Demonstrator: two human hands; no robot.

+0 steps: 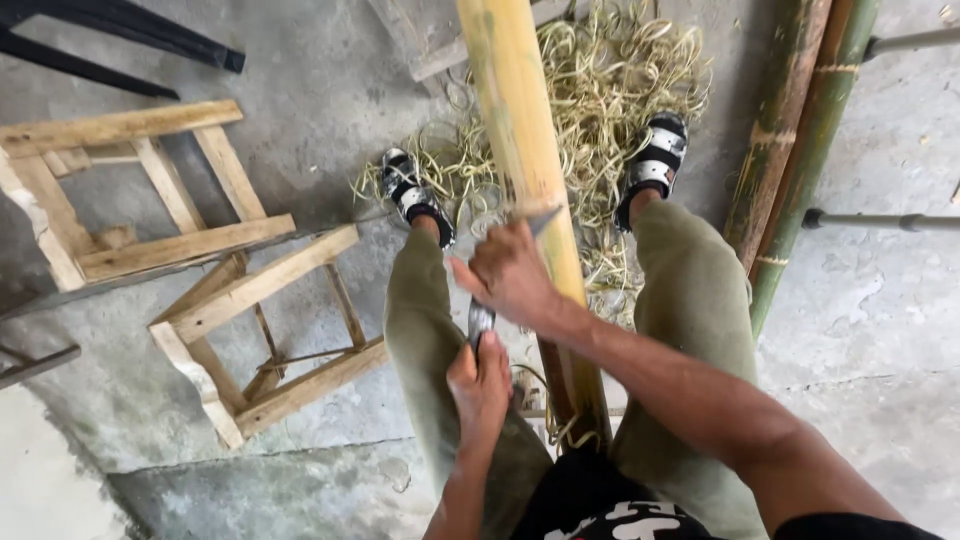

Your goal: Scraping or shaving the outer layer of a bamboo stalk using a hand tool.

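A thick yellow bamboo pole [520,120] runs from between my legs up to the top of the view. A knife [482,320] lies across it, its blade tip [545,220] showing by the pole. My right hand [510,272] presses on the back of the blade against the pole. My left hand [478,385] is shut around the knife's handle, lower down. Both legs in olive trousers straddle the pole, feet in black-and-white sandals.
Pale curled bamboo shavings [600,90] pile on the concrete floor around my feet. Two green-brown bamboo poles [800,150] lie at the right. A wooden frame stool [260,330] and another wooden frame [120,200] lie on the left.
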